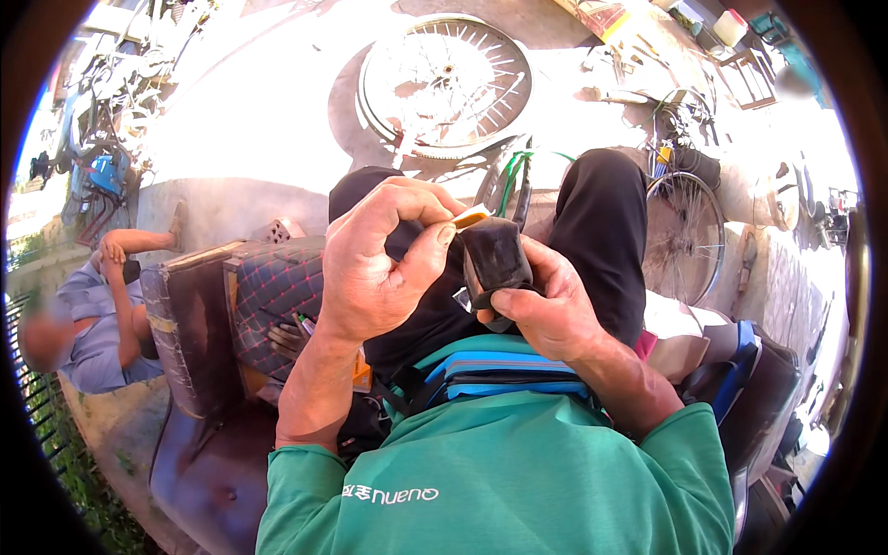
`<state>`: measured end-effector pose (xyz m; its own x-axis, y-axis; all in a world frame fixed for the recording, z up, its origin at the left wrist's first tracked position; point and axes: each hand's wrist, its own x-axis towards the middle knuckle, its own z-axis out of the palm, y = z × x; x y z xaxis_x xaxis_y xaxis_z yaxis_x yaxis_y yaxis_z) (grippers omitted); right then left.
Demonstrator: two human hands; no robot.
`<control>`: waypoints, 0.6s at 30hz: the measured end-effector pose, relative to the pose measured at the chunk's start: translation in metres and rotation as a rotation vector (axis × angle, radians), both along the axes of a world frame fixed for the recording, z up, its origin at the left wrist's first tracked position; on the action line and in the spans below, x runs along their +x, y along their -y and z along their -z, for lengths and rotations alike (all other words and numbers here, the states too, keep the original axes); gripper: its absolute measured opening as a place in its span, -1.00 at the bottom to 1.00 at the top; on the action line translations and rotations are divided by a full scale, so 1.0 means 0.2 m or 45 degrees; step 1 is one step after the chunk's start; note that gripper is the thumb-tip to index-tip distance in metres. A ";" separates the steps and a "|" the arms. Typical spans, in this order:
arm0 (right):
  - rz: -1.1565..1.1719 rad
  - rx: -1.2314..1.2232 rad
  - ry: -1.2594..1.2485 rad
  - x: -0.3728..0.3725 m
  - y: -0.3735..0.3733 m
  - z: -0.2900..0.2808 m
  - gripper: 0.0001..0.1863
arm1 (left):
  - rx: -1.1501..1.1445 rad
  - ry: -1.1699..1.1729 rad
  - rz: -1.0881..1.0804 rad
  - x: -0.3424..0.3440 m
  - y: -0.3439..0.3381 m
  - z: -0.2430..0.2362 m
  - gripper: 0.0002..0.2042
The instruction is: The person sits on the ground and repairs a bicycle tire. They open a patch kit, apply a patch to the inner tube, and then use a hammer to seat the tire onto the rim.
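In front of my lap, my right hand (555, 310) grips a black rubber piece (497, 254) that looks like a folded stretch of inner tube, thumb pressed on its lower end. My left hand (384, 254) pinches a small orange-and-white strip (472, 217) between thumb and forefinger. The strip is at the upper edge of the rubber; whether it touches is hard to tell. A blue waist bag (509, 365) lies across my lap below the hands.
A spoked wheel rim (449, 79) lies on the sunlit ground ahead, with another spoked wheel (689, 236) to the right. On the left are a quilted seat (277, 296), a seated person (102, 319) and another person's hand (289, 339). Bicycle parts (106, 162) crowd the far left.
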<state>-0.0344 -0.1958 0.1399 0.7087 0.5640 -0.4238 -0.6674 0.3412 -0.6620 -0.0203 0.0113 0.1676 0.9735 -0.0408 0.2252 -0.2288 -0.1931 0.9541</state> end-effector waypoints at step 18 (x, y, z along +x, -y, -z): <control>-0.070 -0.015 0.046 0.01 0.02 -0.02 -0.50 | 0.118 -0.027 0.050 0.00 0.03 0.01 -0.87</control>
<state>-0.0330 -0.2001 0.1434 0.6917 0.5978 -0.4052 -0.6604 0.2965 -0.6899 -0.0199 0.0062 0.1666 0.9752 -0.0985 0.1980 -0.2178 -0.2723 0.9372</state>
